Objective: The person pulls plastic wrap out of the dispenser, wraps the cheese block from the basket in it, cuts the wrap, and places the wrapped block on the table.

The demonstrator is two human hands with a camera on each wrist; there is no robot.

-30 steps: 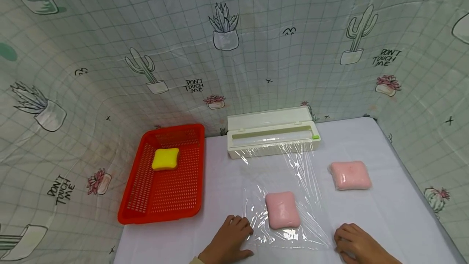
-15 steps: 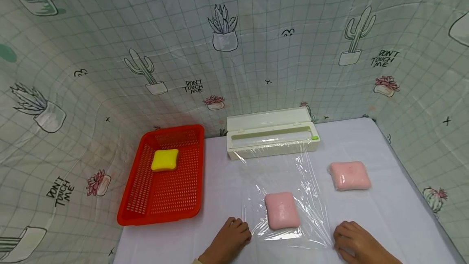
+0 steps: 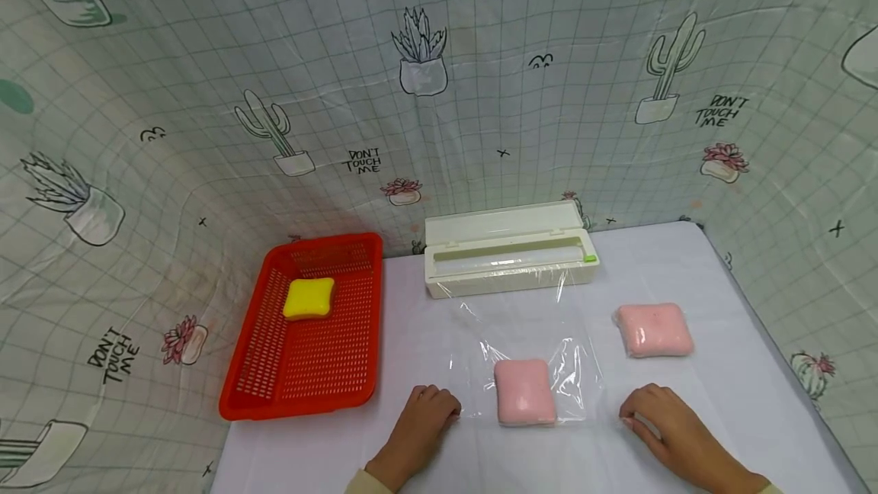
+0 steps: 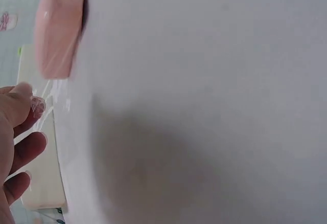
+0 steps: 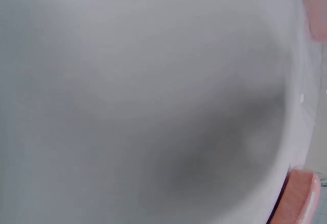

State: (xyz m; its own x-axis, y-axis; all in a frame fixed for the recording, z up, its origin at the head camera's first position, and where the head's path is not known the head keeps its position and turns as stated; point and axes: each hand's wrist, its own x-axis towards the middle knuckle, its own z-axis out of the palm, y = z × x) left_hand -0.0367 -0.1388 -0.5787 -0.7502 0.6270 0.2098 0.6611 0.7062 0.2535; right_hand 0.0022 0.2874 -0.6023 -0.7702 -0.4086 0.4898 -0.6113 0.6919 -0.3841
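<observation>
A pink soap bar (image 3: 524, 393) sits on the sheet of clear plastic wrap (image 3: 480, 372) drawn from the cream wrap dispenser box (image 3: 514, 280). To its left, my left hand (image 3: 420, 425) pinches the film's near-left corner between thumb and index finger, as the left wrist view shows. Right of the bar, my right hand (image 3: 675, 433) pinches the near-right edge of the film with thumb and fingertips. A second pink soap bar (image 3: 655, 330), wrapped in film, rests beyond that hand. The right wrist view leaves the right fingers mostly out of sight.
A red plastic basket (image 3: 373, 372) at the left contains a yellow soap bar (image 3: 309, 299). The dispenser box's lid (image 3: 504, 222) stands raised against the patterned curtain (image 3: 480, 113). White cloth (image 3: 329, 448) covers the table.
Both hands have moved forward, away from the person, and the left hand has closed on the film. The film's near edge has come up and away from the table's front, towards the soap bar.
</observation>
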